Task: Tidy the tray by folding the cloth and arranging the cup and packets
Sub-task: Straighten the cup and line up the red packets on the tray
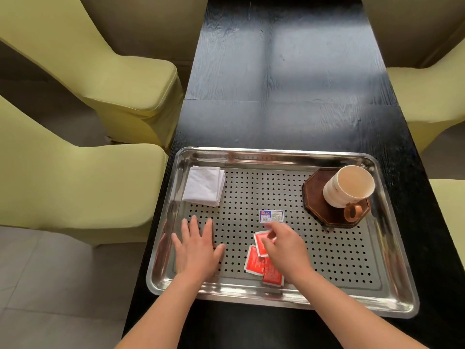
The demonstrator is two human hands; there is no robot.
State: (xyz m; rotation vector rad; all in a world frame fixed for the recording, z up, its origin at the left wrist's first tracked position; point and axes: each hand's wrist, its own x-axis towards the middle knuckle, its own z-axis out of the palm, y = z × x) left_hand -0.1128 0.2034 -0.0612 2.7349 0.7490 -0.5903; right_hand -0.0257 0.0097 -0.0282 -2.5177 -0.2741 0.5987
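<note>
While folded, cloth (204, 185) white | packets (261, 260) red, overlapping | cup (348, 186) cream

Bare forearms, no sleeves, no jewellery

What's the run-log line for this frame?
cloth: folded, tray corner | cup: on coaster | right hand: pinching red packet | left hand: flat, empty

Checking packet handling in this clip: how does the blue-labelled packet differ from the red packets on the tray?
The blue-labelled packet lies alone and untouched; the red packets overlap in a loose cluster, and the right hand has its fingertips on the top one. The blue-labelled packet sits farther from the person, the red packets nearer the tray's front edge. All are small flat sachets on the perforated base.
</note>
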